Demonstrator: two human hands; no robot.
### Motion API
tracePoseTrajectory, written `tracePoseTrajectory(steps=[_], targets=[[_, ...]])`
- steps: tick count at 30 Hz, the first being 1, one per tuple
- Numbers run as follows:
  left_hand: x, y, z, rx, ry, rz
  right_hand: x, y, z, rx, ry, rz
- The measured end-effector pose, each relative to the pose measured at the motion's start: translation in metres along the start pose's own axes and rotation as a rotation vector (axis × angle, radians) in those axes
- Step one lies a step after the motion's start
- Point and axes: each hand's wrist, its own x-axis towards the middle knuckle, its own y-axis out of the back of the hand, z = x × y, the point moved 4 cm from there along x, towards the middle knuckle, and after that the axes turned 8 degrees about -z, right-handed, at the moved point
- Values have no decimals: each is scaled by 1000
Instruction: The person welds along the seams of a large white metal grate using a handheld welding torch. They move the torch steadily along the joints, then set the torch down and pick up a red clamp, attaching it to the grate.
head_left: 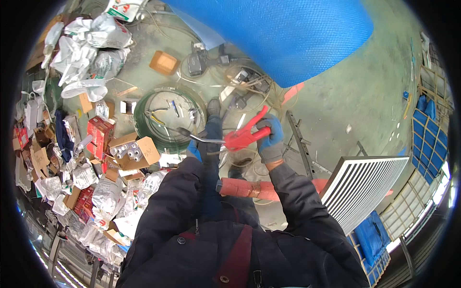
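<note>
My right hand point(272, 139), in a blue and grey work glove, is closed round one of two splayed handles on a red hand tool point(237, 139). From its red body a bent metal shaft runs left to a dark, rounded end. My left hand point(194, 150), gloved alike, is closed at the shaft, its fingers partly hidden. Beyond that end lies a wide green coil point(140, 117) on the floor. Inside it are yellow-handled pliers point(156, 118) and a blue pen-like stick point(175, 108). A red wrapped roll point(247, 188) lies below my right hand.
Open cartons point(146, 150), red boxes point(100, 137) and plastic bags point(103, 36) crowd the left. Loose hose and dark power tools point(197, 62) lie ahead. A blue sheet point(297, 38) hangs over the far side. At right stand a slatted white panel point(365, 189) and a metal frame point(301, 144).
</note>
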Motion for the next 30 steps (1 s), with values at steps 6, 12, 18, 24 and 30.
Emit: tracePoseTrajectory(steps=[6,12,18,24,30], targets=[[-116,-78,183,258,-204,1,-61,53,-62,99,-20,63],[-267,-165,242,282,-283,-381,-170,121,-139,35,42,183],[-309,-178,181,588,-505,-261,-281,155,-229,-121,177,47],[-385,-129,178,405,-566,-5,-339,161,-282,-23,165,-268],[-465,-121,180,324,-391,-129,-349,174,-290,548,92,-356]])
